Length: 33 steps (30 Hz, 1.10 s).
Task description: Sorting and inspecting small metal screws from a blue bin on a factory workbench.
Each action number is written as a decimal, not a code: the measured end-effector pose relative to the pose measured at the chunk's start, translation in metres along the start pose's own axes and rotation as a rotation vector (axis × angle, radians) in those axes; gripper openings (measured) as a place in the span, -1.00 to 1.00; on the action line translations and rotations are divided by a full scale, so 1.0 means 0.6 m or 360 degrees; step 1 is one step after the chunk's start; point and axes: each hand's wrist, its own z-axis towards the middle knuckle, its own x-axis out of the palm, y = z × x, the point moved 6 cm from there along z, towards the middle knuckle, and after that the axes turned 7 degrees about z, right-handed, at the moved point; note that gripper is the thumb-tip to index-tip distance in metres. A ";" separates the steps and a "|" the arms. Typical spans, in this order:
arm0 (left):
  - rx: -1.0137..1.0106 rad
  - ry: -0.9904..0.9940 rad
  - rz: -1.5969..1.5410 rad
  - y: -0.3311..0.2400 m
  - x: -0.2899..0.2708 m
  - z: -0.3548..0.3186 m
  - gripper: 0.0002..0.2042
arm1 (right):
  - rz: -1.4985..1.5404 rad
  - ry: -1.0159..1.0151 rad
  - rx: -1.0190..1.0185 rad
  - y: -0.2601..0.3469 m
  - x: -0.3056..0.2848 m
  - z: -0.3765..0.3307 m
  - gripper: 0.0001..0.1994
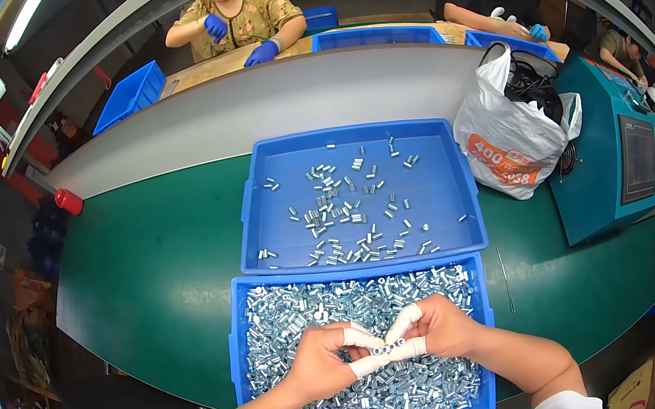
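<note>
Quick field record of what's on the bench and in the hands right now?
left hand: fingertips in white cots, pinching a short row of small metal sleeves
right hand: cots too, pinching the row's other end
near tray: blue, heaped with the same metal parts
far tray: blue, parts thinly scattered
bench: green top
white plastic bag: right of the far tray

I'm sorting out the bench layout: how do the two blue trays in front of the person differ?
The near tray is heaped full of small metal sleeves, and both hands work over it. The far tray holds only a thin scatter, its floor mostly bare, with no hands near. Both are blue, rectangular, on the green table.
</note>
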 end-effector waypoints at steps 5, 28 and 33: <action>0.0045 -0.0002 -0.0070 0.006 -0.001 -0.008 -0.78 | -0.0083 -0.0075 -0.0028 0.012 0.010 -0.003 -0.80; 0.0118 -0.0009 -0.0017 -0.011 -0.020 -0.009 -0.82 | 0.0107 -0.0114 -0.0053 0.000 0.009 0.007 -0.80; 0.0130 -0.0030 0.0023 -0.011 -0.019 -0.013 -0.82 | 0.0050 -0.0058 -0.0007 0.000 0.011 0.007 -0.81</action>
